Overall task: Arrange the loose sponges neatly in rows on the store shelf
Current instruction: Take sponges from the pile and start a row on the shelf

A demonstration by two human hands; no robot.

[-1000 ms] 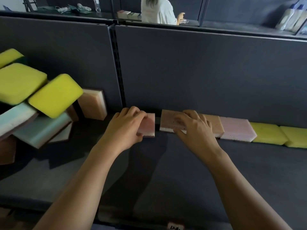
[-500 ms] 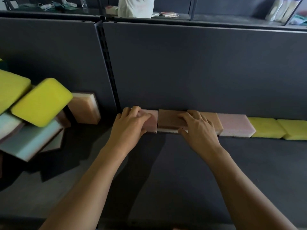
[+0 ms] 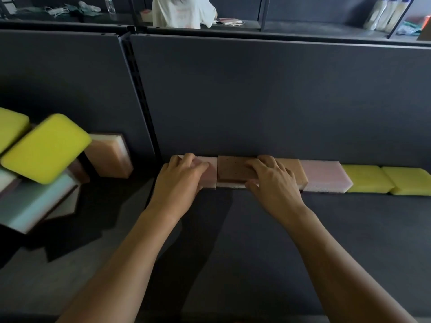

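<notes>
A row of sponges lies along the back of the dark shelf (image 3: pixel 245 241). My left hand (image 3: pixel 182 178) grips the pink sponge (image 3: pixel 211 173) at the row's left end, fingers curled over its top. That sponge touches the brown sponge (image 3: pixel 231 171), which my right hand (image 3: pixel 272 180) holds with fingers on top and thumb at its front edge. To the right follow a tan sponge (image 3: pixel 297 171), a pale pink sponge (image 3: pixel 324 176) and two yellow sponges (image 3: pixel 366 178), (image 3: pixel 410 180).
A loose pile sits at the left: a tilted yellow sponge (image 3: pixel 46 148), a teal sponge (image 3: pixel 35 201) and an orange-and-white sponge (image 3: pixel 109 155) leaning on the back panel (image 3: pixel 256 101). A slotted upright (image 3: pixel 137 89) splits the panel. A person (image 3: pixel 184 10) stands beyond the shelf.
My left hand slid the pink sponge right and back until the gap to the brown sponge closed. My right hand stayed on the brown sponge.
</notes>
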